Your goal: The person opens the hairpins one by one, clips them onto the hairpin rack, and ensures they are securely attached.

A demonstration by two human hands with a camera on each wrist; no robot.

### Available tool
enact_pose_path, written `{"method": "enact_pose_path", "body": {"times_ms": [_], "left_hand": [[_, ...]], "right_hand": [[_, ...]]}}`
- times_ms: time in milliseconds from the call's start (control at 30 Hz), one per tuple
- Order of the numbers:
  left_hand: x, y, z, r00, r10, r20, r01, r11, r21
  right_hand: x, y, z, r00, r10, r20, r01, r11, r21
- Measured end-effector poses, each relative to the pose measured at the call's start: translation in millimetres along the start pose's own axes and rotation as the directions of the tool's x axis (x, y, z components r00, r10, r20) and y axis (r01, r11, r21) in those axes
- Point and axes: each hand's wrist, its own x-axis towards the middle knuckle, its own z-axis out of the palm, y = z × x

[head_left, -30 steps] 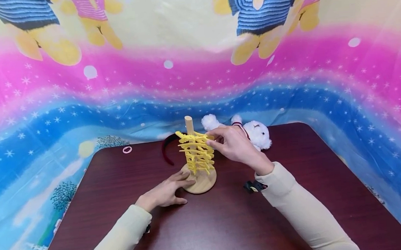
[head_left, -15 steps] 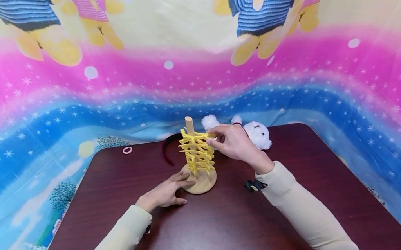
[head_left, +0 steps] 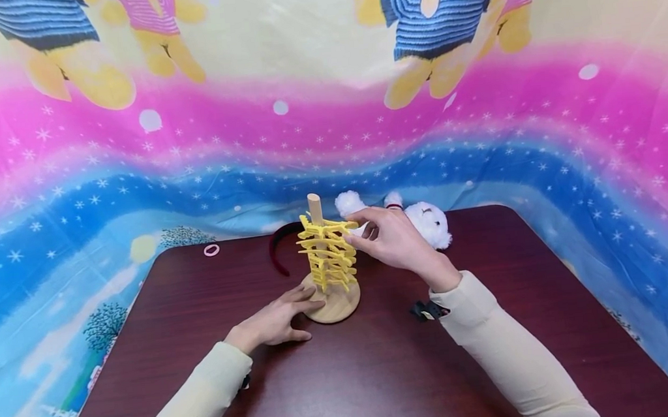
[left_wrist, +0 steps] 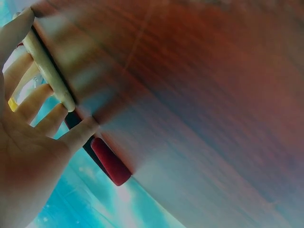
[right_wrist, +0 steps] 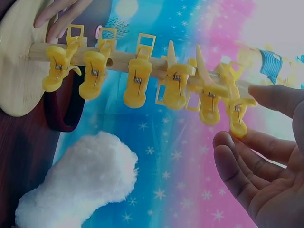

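In the head view, a wooden stand (head_left: 336, 306) with a round base and upright post holds yellow spring clips (head_left: 327, 255) at several heights. My left hand (head_left: 275, 319) rests at the base's left side, fingers fairly straight and spread; in the left wrist view its fingertips lie along the base's rim (left_wrist: 50, 71). My right hand (head_left: 395, 243) is at the top tier. The right wrist view shows its thumb and finger at the two handles of the uppermost yellow spring clip (right_wrist: 236, 116), pinching it lightly. That clip sits against the wooden post (right_wrist: 121, 61).
Behind the stand lies a dark red headband (head_left: 279, 255). A white plush toy (head_left: 429, 226) lies behind my right hand. A small pink ring (head_left: 211, 250) sits near the far left of the dark brown table (head_left: 348, 390). A patterned cloth (head_left: 327, 124) hangs behind the table.
The top clip has swung so its left end sits closer to the post. My right hand has shifted very slightly, with its thumb and finger a little further apart. The left hand stays put.
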Motion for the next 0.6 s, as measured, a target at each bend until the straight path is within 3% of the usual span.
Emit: {"method": "enact_pose_path", "body": {"times_ms": [300, 467, 600], "left_hand": [[-5.7, 2.2, -1.6, 0.999, 0.028, -0.040, -0.027, 1.000, 0.015], [-11.9, 3.2, -7.5, 0.992, 0.045, -0.119, -0.043, 0.999, 0.023], [-20.2, 2.5, -17.2, 0.983, 0.012, -0.184, -0.006, 0.999, 0.032]], "right_hand": [[-13.8, 17.4, -5.2, 0.999, 0.053, 0.011, -0.053, 0.999, -0.010], [-23.0, 34.4, -9.6, 0.997, 0.071, 0.018, -0.070, 0.996, -0.052], [-30.0, 47.4, -13.2, 0.995, 0.092, 0.040, -0.089, 0.994, -0.070]]}}
